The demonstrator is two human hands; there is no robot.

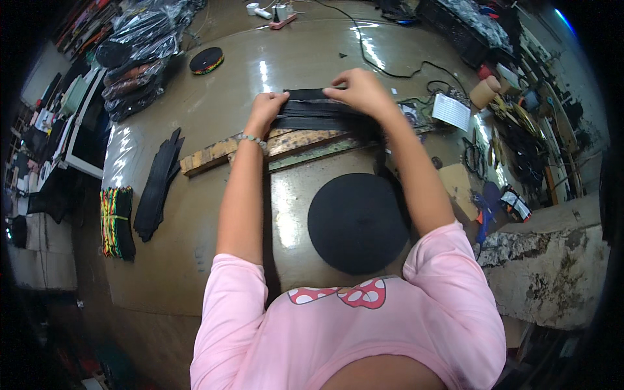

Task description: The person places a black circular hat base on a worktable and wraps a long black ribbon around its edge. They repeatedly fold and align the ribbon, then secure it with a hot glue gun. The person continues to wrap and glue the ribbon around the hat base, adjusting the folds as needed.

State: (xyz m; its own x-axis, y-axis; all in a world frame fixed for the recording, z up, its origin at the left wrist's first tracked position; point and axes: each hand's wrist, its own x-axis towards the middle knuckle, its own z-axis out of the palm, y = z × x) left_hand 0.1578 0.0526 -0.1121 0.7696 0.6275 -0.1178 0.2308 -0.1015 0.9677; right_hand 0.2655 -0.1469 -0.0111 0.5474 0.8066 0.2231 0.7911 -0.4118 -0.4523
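Note:
Several black strips (311, 119) lie stacked crosswise on the table in front of me. My left hand (265, 109) pinches the left end of the uppermost black strip (305, 95) between thumb and fingers. Farther right along that strip, my right hand (359, 94) is closed with its fingertips at the strip's far edge. The strips' right ends are hidden behind my right hand and forearm. Nearer to me lies a large round black coil of webbing (354, 224), with black material running from its right side toward the strips. Wooden bars (214, 156) lie just on the near side of the strips.
A pile of black strips (158, 188) and a tied bundle of multicoloured strips (116, 224) lie at left. Beyond them are a small coil (207, 60) and plastic-wrapped goods (140, 55). Scissors (473, 156), a paper sheet (451, 112) and a black cable (361, 45) are at right.

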